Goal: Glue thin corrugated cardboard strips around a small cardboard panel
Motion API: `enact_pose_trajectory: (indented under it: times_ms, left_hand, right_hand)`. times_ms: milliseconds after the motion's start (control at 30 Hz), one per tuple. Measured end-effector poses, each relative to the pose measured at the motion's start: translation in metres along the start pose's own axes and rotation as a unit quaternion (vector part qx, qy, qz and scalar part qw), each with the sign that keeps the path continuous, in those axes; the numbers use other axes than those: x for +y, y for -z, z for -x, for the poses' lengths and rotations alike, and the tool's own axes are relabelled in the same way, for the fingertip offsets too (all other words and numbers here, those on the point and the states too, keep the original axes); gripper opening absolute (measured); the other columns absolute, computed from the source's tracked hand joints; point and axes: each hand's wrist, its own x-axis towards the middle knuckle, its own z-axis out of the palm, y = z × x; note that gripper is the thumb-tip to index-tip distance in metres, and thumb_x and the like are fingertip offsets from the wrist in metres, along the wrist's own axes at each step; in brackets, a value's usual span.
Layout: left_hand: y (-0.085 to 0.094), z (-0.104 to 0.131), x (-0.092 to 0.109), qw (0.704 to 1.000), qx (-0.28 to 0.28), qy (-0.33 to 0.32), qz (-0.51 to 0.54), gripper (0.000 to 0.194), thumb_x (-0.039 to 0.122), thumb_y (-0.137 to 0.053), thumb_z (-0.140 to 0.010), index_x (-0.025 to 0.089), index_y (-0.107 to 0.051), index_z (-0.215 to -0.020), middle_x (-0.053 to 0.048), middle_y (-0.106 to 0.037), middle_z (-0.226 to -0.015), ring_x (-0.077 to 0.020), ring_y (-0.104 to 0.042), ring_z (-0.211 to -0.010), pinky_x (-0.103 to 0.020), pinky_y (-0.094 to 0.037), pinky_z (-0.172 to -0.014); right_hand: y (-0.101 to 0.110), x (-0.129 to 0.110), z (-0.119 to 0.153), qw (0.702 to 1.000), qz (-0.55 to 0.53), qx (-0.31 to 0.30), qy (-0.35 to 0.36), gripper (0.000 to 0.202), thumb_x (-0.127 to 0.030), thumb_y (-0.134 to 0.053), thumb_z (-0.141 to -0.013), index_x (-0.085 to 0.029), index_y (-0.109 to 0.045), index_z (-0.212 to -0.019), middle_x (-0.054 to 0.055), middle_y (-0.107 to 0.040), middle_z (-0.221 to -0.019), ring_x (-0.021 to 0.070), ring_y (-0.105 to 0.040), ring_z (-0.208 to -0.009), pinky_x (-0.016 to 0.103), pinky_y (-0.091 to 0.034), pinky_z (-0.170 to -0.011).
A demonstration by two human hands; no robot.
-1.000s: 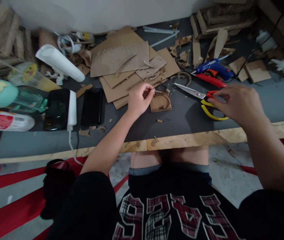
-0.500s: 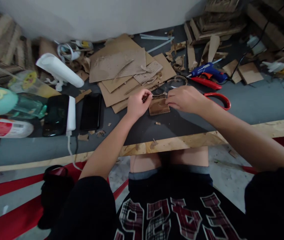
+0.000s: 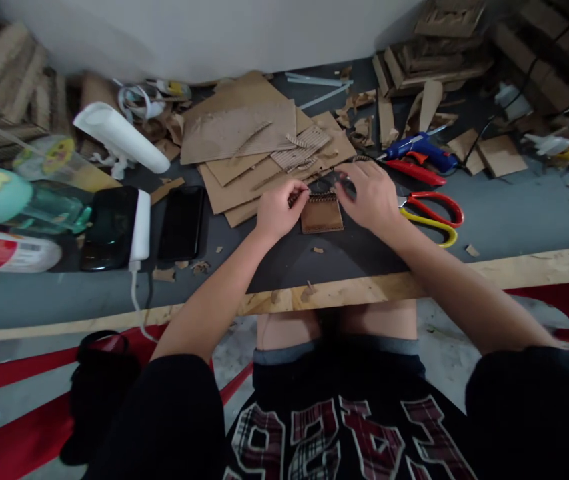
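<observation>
A small brown cardboard square [image 3: 322, 216] lies on the dark tabletop in front of me. Along its far edge runs a thin corrugated cardboard strip [image 3: 322, 197]. My left hand [image 3: 283, 210] pinches the left end of this strip between thumb and fingertips. At the strip's right end is my right hand [image 3: 368, 197], its thumb and fingers apart and curved over the strip, touching or nearly touching it. Scissors [image 3: 437, 212] with red and yellow handles lie right of my right hand, their blades partly hidden by it.
Stacked cardboard sheets [image 3: 239, 137] lie beyond my hands. A blue glue gun [image 3: 421, 152] and a red-handled tool [image 3: 417, 172] are at the right. Left are a black phone [image 3: 182, 223], a white roll [image 3: 121, 137] and bottles. The table's wooden edge [image 3: 339, 292] is near me.
My right hand has drawn back from the square's right edge and its fingers have spread, uncovering the square and the yellow scissor handle. My left hand keeps its pinch. The view has shifted slightly.
</observation>
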Motion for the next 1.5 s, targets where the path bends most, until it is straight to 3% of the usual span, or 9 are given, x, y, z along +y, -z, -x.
enact_pose_trajectory:
  times_ms: [300,467,567,667,833,967,1133,1267,1500]
  left_hand:
    - [0.005,0.0,0.005,0.989,-0.084,-0.081,-0.086,0.016,0.026,-0.054,-0.092,0.019,-0.067,-0.099,-0.005,-0.075,-0.098,-0.0169,-0.069,-0.091,-0.027,-0.049,-0.08]
    - [0.0,0.001,0.004,0.989,-0.08,-0.091,-0.079,0.016,0.026,-0.053,-0.093,0.019,-0.066,-0.1,-0.006,-0.074,-0.098,-0.0181,-0.068,-0.093,-0.029,-0.049,-0.084]
    - [-0.002,0.002,0.006,0.989,-0.085,-0.091,-0.075,0.017,0.027,-0.052,-0.095,0.019,-0.065,-0.102,-0.007,-0.074,-0.102,-0.0185,-0.068,-0.096,-0.029,-0.049,-0.086]
    - [0.0,0.003,0.008,0.993,-0.067,-0.07,-0.062,0.022,0.027,-0.044,-0.099,0.02,-0.064,-0.106,-0.006,-0.073,-0.099,-0.0174,-0.067,-0.094,-0.028,-0.047,-0.085]
    - [0.013,0.003,0.01,0.999,0.014,-0.03,-0.038,0.026,0.031,-0.038,-0.102,0.022,-0.062,-0.105,-0.002,-0.067,-0.084,-0.0142,-0.064,-0.081,-0.025,-0.045,-0.081]
    - [0.02,0.003,0.012,0.998,-0.039,-0.018,-0.038,0.035,0.049,-0.067,-0.086,0.022,-0.061,-0.107,0.0,-0.064,-0.078,-0.0161,-0.063,-0.077,-0.025,-0.044,-0.075]
    - [0.021,0.002,0.012,0.983,-0.16,-0.048,-0.07,0.045,0.05,-0.085,-0.067,0.023,-0.064,-0.096,0.003,-0.059,-0.066,-0.0148,-0.057,-0.064,-0.025,-0.037,-0.064]
    - [0.028,-0.002,0.007,0.995,-0.094,0.006,-0.037,0.043,0.059,-0.078,-0.071,0.021,-0.06,-0.067,0.002,-0.054,-0.056,-0.0114,-0.047,-0.052,-0.025,-0.034,-0.056]
    - [0.016,-0.001,0.02,0.961,-0.227,0.058,-0.146,0.043,0.063,-0.076,-0.072,0.02,-0.07,-0.068,-0.002,-0.062,-0.06,-0.0144,-0.052,-0.054,-0.026,-0.028,-0.05]
  right_hand:
    - [0.012,0.069,0.028,0.988,-0.013,-0.107,0.112,0.022,-0.037,-0.051,-0.086,-0.028,-0.07,-0.092,0.006,-0.07,-0.092,0.0271,-0.063,-0.095,0.047,-0.047,-0.088]
    - [0.047,0.105,0.014,0.987,0.03,0.099,-0.124,0.028,-0.036,-0.046,-0.094,-0.019,-0.063,-0.108,0.02,-0.065,-0.114,0.0299,-0.054,-0.111,0.047,-0.034,-0.098]
    - [0.061,0.12,-0.008,0.944,0.08,-0.04,-0.318,0.046,-0.049,-0.061,-0.087,-0.011,-0.061,-0.113,0.028,-0.061,-0.117,0.0309,-0.053,-0.107,0.042,-0.034,-0.084]
    - [0.066,0.124,-0.023,0.922,0.117,-0.186,-0.318,0.065,-0.062,-0.058,-0.087,-0.002,-0.065,-0.11,0.031,-0.063,-0.113,0.0301,-0.057,-0.104,0.04,-0.032,-0.078]
    - [0.075,0.105,-0.029,0.921,0.172,-0.142,-0.319,0.073,-0.06,-0.06,-0.086,0.002,-0.064,-0.125,0.035,-0.059,-0.126,0.0349,-0.058,-0.118,0.041,-0.033,-0.077]
    - [0.088,0.098,-0.036,0.913,0.168,-0.088,-0.362,0.072,-0.056,-0.052,-0.091,0.003,-0.059,-0.133,0.035,-0.057,-0.13,0.0361,-0.057,-0.122,0.041,-0.036,-0.08]
    - [0.099,0.091,-0.045,0.922,0.145,-0.194,-0.301,0.063,-0.053,-0.046,-0.094,0.004,-0.07,-0.108,0.029,-0.068,-0.107,0.0276,-0.062,-0.104,0.039,-0.034,-0.075]
    - [0.092,0.076,-0.04,0.969,0.075,-0.052,-0.231,0.046,-0.043,-0.055,-0.092,-0.005,-0.064,-0.117,0.023,-0.067,-0.108,0.0171,-0.052,-0.085,0.034,-0.034,-0.075]
    - [0.036,0.072,-0.023,0.995,0.03,0.085,-0.032,0.049,-0.045,-0.046,-0.092,-0.008,-0.046,-0.125,0.024,-0.057,-0.115,0.0281,-0.052,-0.103,0.045,-0.041,-0.094]
